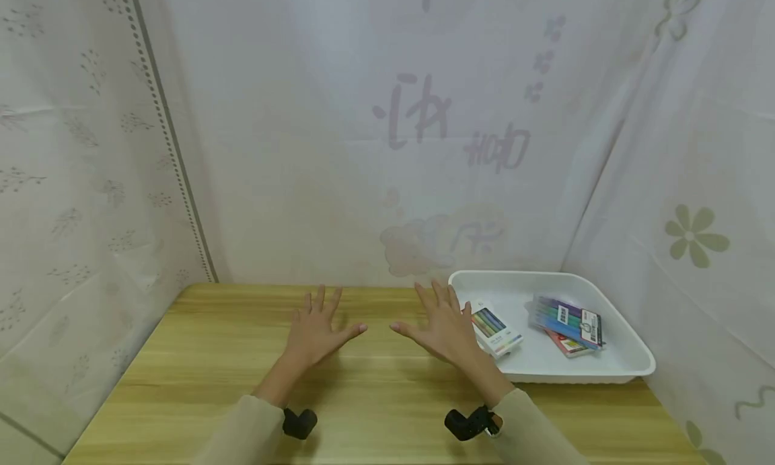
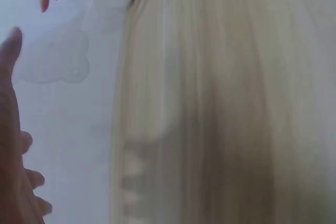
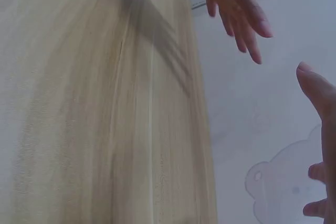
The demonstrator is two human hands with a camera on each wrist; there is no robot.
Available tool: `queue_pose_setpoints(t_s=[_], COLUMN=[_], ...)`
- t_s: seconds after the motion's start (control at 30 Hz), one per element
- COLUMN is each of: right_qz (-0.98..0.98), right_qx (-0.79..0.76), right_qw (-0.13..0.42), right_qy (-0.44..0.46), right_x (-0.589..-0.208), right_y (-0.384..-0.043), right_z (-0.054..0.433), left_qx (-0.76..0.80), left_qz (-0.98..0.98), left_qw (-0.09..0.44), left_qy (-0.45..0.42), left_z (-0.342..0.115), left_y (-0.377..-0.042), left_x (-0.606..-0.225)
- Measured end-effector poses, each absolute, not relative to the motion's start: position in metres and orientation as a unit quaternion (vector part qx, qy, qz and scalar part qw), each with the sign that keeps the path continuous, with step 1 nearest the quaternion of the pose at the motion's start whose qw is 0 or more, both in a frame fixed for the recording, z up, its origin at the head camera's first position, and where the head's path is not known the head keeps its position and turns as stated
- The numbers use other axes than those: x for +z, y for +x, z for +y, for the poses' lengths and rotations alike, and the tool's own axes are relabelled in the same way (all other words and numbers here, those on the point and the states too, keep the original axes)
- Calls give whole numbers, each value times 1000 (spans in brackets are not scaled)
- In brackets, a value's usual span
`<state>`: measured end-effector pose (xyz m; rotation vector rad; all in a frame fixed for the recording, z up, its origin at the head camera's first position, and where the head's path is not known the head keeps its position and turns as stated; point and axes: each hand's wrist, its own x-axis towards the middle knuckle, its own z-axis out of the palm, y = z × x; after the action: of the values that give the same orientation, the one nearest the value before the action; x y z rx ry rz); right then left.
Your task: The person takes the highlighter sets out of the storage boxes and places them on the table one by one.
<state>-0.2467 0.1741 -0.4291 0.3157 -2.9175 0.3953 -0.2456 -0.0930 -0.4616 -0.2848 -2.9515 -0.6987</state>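
My left hand point(image 1: 313, 334) is held above the wooden table point(image 1: 200, 377), fingers spread and thumb pointing inward, holding nothing. Level with it, my right hand point(image 1: 447, 327) is spread the same way, also with nothing in it. Its outer fingers overlap the left edge of a white tray point(image 1: 527, 369) in the head view; whether they touch it I cannot tell. Inside the tray on the left lies a white box of coloured pens point(image 1: 496, 330). Farther right, a clear pack of coloured pens point(image 1: 566, 319) lies partly over a red packet point(image 1: 568, 345).
A pale printed curtain point(image 1: 315, 149) hangs behind the table and along both sides. Black wrist cameras point(image 1: 299, 423) sit at both cuffs. The tray stands at the table's right back, near the right-hand curtain.
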Motion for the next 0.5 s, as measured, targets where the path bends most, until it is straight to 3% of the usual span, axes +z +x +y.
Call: queue_pose_setpoints(t_s=[0.3,0.5], right_qz=[-968,-950], right_qx=[163,206], right_qw=[153,195], right_qy=[117,130], right_x=[-430,-430], right_y=[-231,-222], right_z=[194,211], left_qx=[-335,-392], left_qz=[-931,-908], left_qw=[85,79], left_qy=[-121,-123], left_z=[-69,-52], left_y=[-233,-228], left_x=[-471,-480])
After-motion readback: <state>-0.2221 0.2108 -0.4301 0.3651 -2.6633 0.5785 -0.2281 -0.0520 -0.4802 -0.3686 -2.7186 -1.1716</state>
